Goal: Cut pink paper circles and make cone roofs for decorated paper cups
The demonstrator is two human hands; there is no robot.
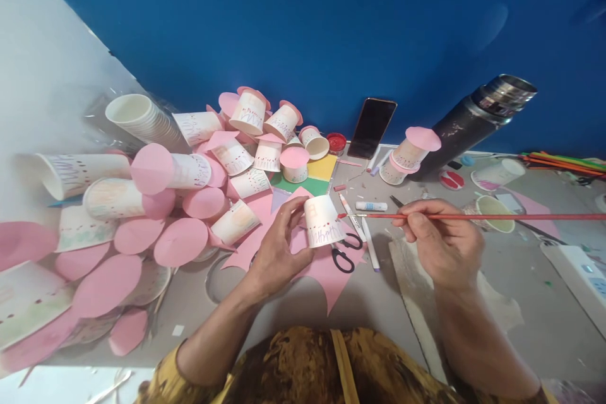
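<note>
My left hand (278,246) grips an upturned white paper cup (323,221) with small coloured marks on its side, holding it over pink paper (326,268). My right hand (440,240) pinches a long red-handled paintbrush (473,216), whose tip touches the cup's right side. Black-handled scissors (344,252) lie just below the cup. Two white markers (367,240) and a glue stick (371,206) lie between my hands.
Many decorated cups with pink paper circles (189,183) are heaped at the left. A phone (372,127) leans on the blue wall, a red paint pot (336,142) beside it. A dark flask (478,117), paint cups (495,211) and coloured pencils (563,163) stand at right.
</note>
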